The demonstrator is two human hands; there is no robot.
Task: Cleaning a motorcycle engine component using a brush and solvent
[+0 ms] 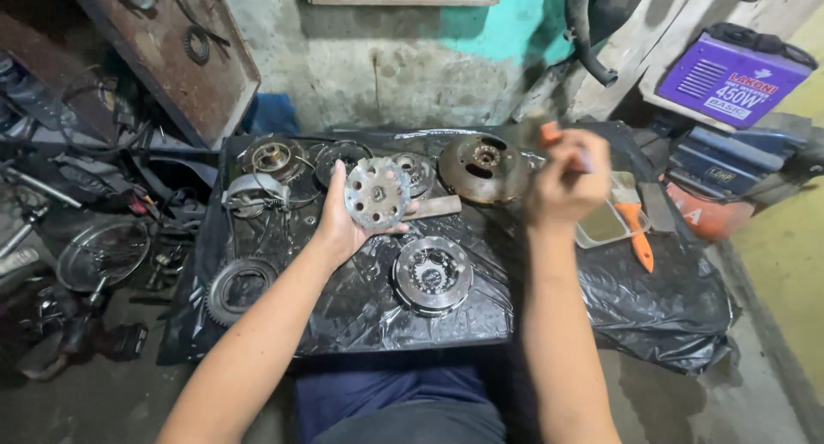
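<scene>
Left hand (pixel 348 225) at frame centre, fingers clamped round edge of perforated metal disc (pixel 377 193), disc held upright facing camera. Right hand (pixel 562 187) right of centre, fist closed on orange-handled brush (pixel 549 135), blurred. Below disc: round clutch hub (pixel 432 275) on black plastic sheet (pixel 669 307). Upper centre: rusty rotor (pixel 482 166). Right: shallow tray (pixel 605 225) with second orange brush (pixel 637 229). Lower left: toothed gear ring (pixel 239 288).
</scene>
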